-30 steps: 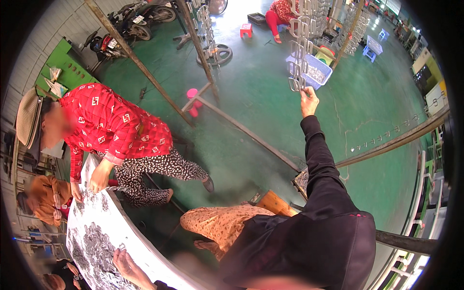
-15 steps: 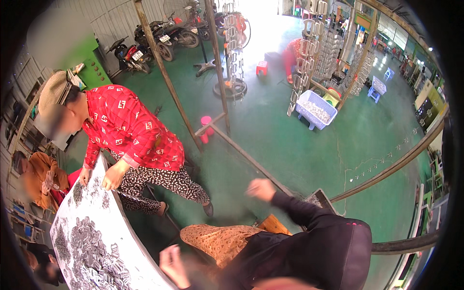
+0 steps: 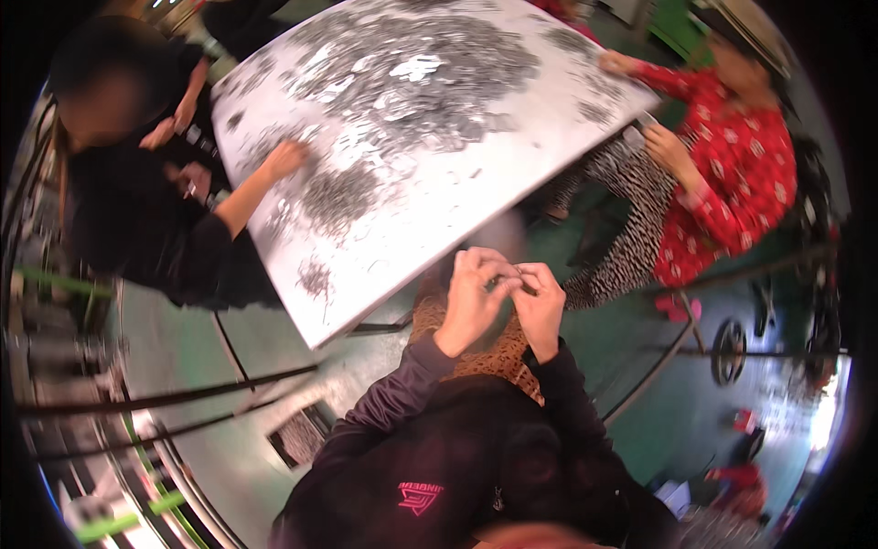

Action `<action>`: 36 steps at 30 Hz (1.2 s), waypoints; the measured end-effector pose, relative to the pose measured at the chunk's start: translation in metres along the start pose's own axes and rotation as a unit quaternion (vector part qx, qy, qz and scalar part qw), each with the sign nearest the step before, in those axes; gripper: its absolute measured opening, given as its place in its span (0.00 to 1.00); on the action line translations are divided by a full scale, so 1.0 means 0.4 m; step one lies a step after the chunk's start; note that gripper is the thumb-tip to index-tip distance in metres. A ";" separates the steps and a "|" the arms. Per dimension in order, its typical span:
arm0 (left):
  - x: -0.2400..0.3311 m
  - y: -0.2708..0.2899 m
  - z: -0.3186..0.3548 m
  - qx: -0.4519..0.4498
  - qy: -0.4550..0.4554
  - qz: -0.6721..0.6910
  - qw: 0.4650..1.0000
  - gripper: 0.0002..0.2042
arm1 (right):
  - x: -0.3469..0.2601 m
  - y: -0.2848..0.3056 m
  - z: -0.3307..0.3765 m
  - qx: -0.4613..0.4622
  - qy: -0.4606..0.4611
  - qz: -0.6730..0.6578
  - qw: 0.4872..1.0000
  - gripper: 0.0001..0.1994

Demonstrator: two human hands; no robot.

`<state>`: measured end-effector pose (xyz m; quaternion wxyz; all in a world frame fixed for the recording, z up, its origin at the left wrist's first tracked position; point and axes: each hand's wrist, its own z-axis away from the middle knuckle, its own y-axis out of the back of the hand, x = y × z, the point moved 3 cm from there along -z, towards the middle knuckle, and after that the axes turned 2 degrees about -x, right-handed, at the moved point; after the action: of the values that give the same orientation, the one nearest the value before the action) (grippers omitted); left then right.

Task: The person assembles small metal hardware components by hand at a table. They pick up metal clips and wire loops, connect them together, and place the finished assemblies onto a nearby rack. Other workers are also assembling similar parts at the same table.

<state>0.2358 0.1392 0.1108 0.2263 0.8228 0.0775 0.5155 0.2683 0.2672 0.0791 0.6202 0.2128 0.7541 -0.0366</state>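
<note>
My left hand (image 3: 476, 295) and my right hand (image 3: 540, 304) meet in front of my body, just off the near edge of a white table (image 3: 430, 224). Both are closed, with thumbs and fingertips pinched together and touching. Whatever lies between the fingertips is too small and blurred to make out. A wide heap of flat, shiny metal pieces (image 3: 412, 82) covers the far part of the table. Closer to me lies a pile of thin dark pieces (image 3: 338, 197), and a smaller dark cluster (image 3: 315, 277) sits by the left corner.
At the left, a person in dark clothes (image 3: 137, 210) reaches a hand (image 3: 289, 157) over the table. A person in a red patterned shirt (image 3: 741, 174) works at the right edge. Metal bars (image 3: 174, 393) run low behind me at left, near a tray of small pieces (image 3: 300, 436).
My view has swung left toward the table. My hands were wide apart, the right one out over the floor; now they are together at the table's edge.
</note>
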 end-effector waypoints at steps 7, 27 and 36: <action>-0.043 0.034 -0.035 -0.100 0.071 0.241 0.963 0.06 | -0.214 0.133 -0.106 -0.046 0.093 -0.437 0.894 0.18; -0.093 -0.009 -0.063 -0.112 0.071 0.247 0.960 0.04 | -0.450 0.050 -0.203 -0.345 0.065 -0.803 0.482 0.21; -0.163 0.045 -0.076 -0.105 0.049 0.266 0.957 0.06 | 0.261 -0.170 -0.835 -0.129 0.178 0.370 0.903 0.22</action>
<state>0.1773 0.1084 0.0771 0.1621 0.7591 -0.1883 0.6017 -0.0786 0.3410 0.0420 0.4669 0.3976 0.7171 0.3311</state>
